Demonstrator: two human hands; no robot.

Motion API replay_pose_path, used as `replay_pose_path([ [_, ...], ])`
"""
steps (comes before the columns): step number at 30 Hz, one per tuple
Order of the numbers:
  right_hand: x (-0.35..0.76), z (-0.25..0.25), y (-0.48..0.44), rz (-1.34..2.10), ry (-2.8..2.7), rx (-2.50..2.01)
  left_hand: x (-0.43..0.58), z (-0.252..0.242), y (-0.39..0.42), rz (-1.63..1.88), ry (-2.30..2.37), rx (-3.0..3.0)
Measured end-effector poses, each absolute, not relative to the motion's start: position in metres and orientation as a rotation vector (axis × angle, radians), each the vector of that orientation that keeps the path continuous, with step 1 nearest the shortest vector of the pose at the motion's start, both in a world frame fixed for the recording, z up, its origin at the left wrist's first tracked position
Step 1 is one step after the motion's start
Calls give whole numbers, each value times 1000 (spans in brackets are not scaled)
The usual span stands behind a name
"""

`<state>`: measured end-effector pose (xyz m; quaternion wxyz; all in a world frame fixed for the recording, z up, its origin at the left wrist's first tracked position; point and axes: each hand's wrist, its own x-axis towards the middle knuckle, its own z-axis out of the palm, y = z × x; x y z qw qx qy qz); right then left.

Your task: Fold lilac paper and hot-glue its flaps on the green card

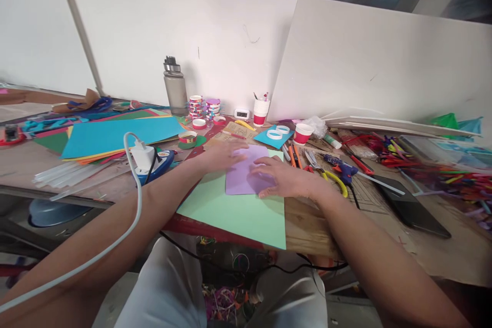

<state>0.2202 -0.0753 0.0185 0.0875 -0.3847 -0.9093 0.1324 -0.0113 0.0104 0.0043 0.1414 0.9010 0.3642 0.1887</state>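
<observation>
A purple sheet of paper (242, 177) lies on top of a larger pale green sheet (238, 218) at the table's front edge. My left hand (226, 155) rests at the purple sheet's upper left, its fingers stretched out over the paper. Across the right side of the same sheet spreads my right hand (274, 175), fingers apart. Neither hand grips anything that I can see. Whether the fingertips press on the paper or hover just above it, I cannot tell.
Blue card (123, 136) and a power strip (163, 161) are at left. Behind stand a water bottle (175, 87), paper cups (261, 113) and a small clock (242, 114). To the right lie a glue gun (344, 169), yellow-handled scissors (336, 182) and a black phone (413, 207).
</observation>
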Motion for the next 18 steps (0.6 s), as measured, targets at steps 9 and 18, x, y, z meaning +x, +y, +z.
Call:
replay_pose_path([
  [9,219,17,-75,405,-2722,-1026,-8,-10,4,77,883,2647],
  [18,213,20,-82,287,-2761,-996,-7,-10,4,67,870,2703],
])
